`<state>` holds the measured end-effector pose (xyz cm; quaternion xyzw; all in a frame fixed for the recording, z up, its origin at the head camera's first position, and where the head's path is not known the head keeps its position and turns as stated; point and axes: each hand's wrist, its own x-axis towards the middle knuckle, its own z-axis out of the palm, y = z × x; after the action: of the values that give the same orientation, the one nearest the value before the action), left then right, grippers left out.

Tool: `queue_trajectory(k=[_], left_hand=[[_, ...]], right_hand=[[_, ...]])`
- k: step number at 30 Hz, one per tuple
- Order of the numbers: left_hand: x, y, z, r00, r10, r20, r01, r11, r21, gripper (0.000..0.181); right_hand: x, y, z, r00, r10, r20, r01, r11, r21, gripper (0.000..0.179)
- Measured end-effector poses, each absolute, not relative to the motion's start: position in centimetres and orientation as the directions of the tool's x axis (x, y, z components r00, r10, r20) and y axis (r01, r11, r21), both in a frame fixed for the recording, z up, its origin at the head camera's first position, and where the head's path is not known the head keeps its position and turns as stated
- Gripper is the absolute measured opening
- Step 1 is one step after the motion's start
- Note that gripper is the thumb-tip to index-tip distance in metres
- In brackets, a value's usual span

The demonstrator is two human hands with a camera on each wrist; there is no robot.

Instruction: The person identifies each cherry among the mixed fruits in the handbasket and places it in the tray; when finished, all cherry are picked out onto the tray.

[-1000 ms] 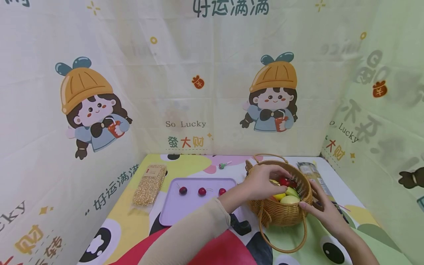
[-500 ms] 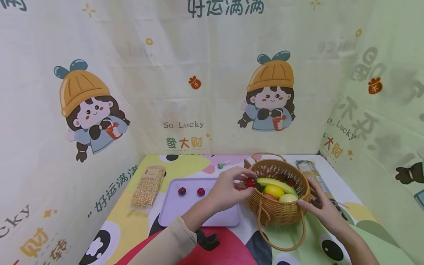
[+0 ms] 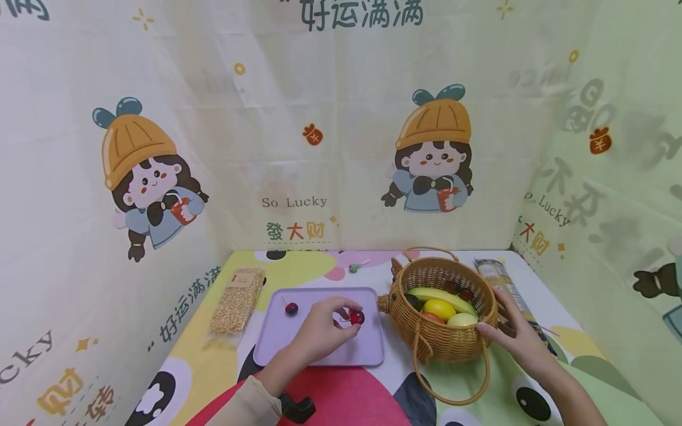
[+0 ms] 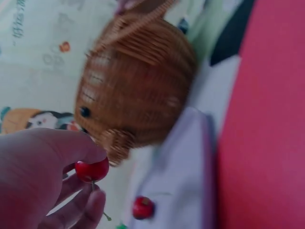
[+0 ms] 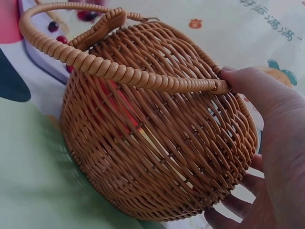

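Observation:
My left hand is over the lilac tray and pinches a red cherry between thumb and fingers, its stem hanging down. On the tray lies one dark cherry at the left; the left wrist view shows another cherry close to the hand. To the right stands a wicker basket with a banana, a lemon, a pale green fruit and dark red cherries inside. My right hand holds its right side, thumb at the rim by the handle's base.
A bag of corn kernels lies left of the tray. A small green-headed stick is at the back. Behind the basket lies a clear packet. Printed cloth walls close off the back and sides.
My left hand has come out of the basket with a cherry and moved left over the tray. My right hand stays on the basket's side.

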<state>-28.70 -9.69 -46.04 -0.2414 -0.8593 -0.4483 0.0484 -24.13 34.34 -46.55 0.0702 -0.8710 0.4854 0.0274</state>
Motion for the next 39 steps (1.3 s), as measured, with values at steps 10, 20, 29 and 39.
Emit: queue_trajectory(k=[10,20,29,39], left_hand=[[-29.1,-10.4,-50.2,-0.884,0.423,0.199,0.42,0.533,0.735,0.033],[-29.3,-9.9,-51.7,-0.88,0.421,0.221,0.442,0.551,0.708,0.03],[-29.1,-9.9,-51.8,-0.88,0.43,0.203,0.435,0.555,0.709,0.03],[-29.0,-9.7,-50.7,-0.87,0.407,0.277,0.481,0.582,0.656,0.03]], right_hand=[[-24.2,34.4,-46.6,-0.988,-0.104,0.113,-0.15,0.496,-0.855,0.093],[-24.2,34.4,-46.8,-0.987,-0.101,0.123,-0.157,0.51,-0.845,0.093],[-24.1,34.4,-46.8,-0.988,-0.098,0.122,-0.156,0.515,-0.843,0.093],[-24.1,34.4,-46.8,-0.989,-0.093,0.116,-0.147,0.534,-0.833,0.094]])
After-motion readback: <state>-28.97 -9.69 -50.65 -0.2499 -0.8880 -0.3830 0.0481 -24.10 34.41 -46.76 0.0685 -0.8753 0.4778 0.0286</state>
